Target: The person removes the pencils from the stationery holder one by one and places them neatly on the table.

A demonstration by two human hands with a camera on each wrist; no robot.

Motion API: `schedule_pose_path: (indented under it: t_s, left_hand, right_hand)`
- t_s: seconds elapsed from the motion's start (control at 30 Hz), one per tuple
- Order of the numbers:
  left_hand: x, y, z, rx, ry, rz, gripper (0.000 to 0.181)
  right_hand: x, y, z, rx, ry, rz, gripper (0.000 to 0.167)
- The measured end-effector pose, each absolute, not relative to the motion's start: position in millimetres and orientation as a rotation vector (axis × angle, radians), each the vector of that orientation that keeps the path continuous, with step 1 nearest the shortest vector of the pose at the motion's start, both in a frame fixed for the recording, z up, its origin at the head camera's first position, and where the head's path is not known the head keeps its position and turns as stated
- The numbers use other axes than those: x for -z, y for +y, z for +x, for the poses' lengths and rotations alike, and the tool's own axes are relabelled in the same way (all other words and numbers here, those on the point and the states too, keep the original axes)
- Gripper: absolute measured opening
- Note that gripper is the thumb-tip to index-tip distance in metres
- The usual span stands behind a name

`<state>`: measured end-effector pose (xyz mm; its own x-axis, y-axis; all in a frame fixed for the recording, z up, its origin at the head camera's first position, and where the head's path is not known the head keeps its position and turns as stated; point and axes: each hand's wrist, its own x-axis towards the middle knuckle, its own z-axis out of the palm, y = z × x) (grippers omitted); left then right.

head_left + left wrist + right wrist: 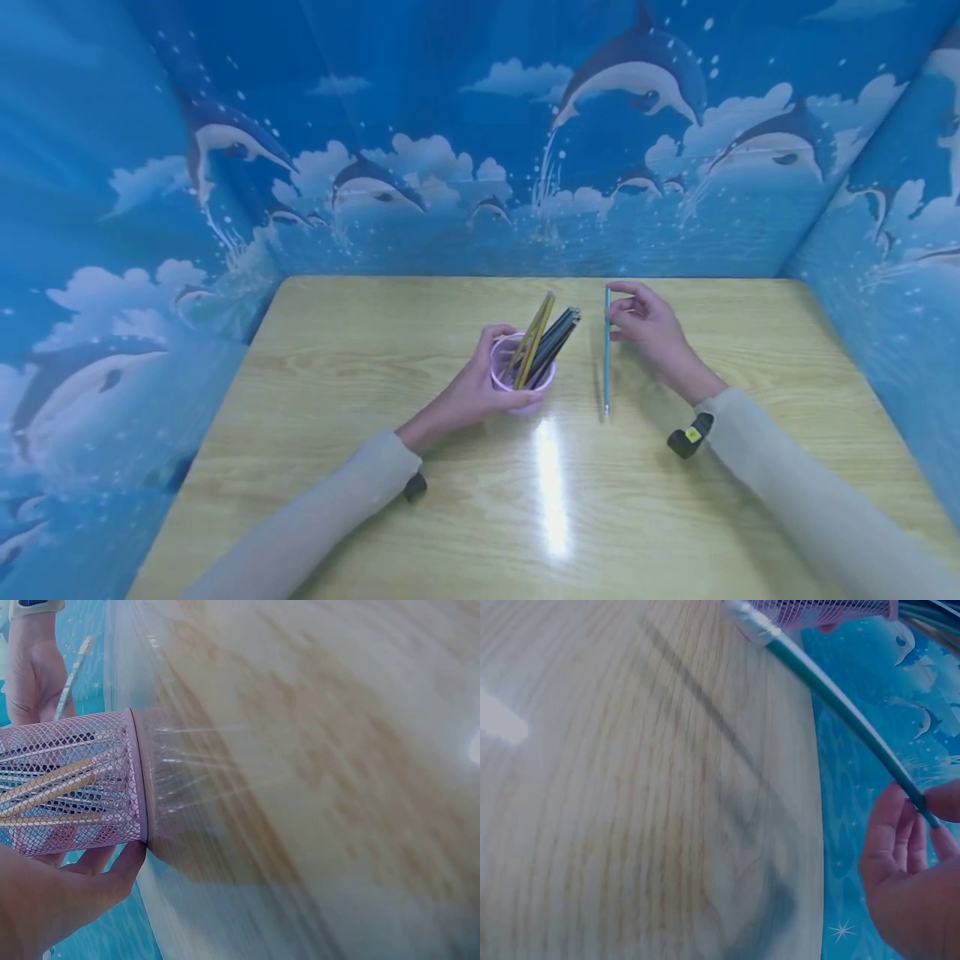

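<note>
My left hand grips a pink mesh pencil cup around its side, on the table. Several pencils lean inside it: yellow ones and a dark bundle, their upper ends sticking out past the rim. To the right of the cup, my right hand pinches a teal pencil near its far end. In the right wrist view the thumb and fingertips close on that pencil, and its white-tipped end points away from the hand, over the table.
A wood-grain table spreads beneath both hands, with a bright glare streak in front of the cup. Blue curtains printed with dolphins stand behind the table and on both sides. A dark wrist device sits at the right cuff.
</note>
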<state>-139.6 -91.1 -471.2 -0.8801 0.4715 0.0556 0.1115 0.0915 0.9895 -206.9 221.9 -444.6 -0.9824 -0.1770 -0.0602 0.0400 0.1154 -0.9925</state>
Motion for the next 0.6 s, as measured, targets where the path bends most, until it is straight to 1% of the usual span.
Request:
schedule_pose_path:
  t_s: [0.1, 0.3, 0.6]
  left_hand:
    - [470.7, -92.9, -139.0, -1.859, 2.113, 0.562, 0.101]
    - [470.3, -92.5, -139.0, -1.851, 2.125, 0.563, 0.1]
    - [473.2, -87.3, -139.9, -1.851, 2.126, 0.569, 0.101]
  right_hand:
    - [449.5, 218.6, -213.7, 1.871, 2.226, -0.113, 0.055]
    - [458.0, 213.8, -224.5, 1.741, 2.255, -0.07, 0.054]
    - [462.3, 210.5, -230.8, 1.52, 2.355, 0.005, 0.056]
